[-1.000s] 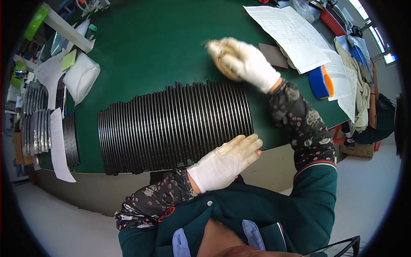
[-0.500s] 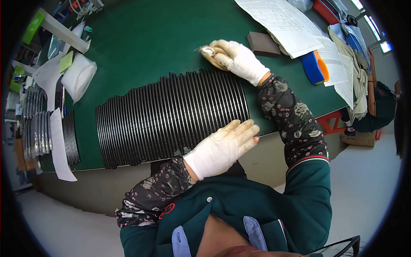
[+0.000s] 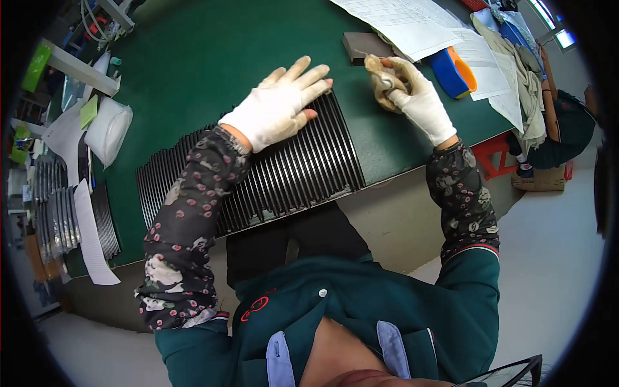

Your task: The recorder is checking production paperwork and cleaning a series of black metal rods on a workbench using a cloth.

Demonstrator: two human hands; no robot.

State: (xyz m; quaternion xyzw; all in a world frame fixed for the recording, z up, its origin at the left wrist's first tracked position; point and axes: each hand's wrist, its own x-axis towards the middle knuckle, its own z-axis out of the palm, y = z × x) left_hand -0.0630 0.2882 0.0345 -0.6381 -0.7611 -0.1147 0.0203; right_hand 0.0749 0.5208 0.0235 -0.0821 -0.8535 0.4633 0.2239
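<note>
A long row of thin, glossy black rods (image 3: pixel 306 164) lies side by side on the green table, their near ends close to its front edge. My left hand (image 3: pixel 274 109), in a white glove with stained fingertips, reaches over the row with its fingers spread at the rods' far ends. It holds nothing that I can see. Right of the row, my gloved right hand (image 3: pixel 419 97) is raised with bent fingers around a crumpled tan wad (image 3: pixel 382 84), which looks like a soiled cloth. A thin thread sticks out of the wad's top.
A brown block (image 3: pixel 366 46), printed sheets (image 3: pixel 412 29) and a blue and orange ring (image 3: pixel 451 72) lie at the back right. On the left are a white plastic bag (image 3: pixel 111 132), a paper strip (image 3: pixel 91 232) and more dark rods (image 3: pixel 103 216). Another person (image 3: pixel 561 129) is at far right.
My left hand has gone from the rods' near ends to their far ends. The right hand has drawn away from the row to the right, the wad still in it.
</note>
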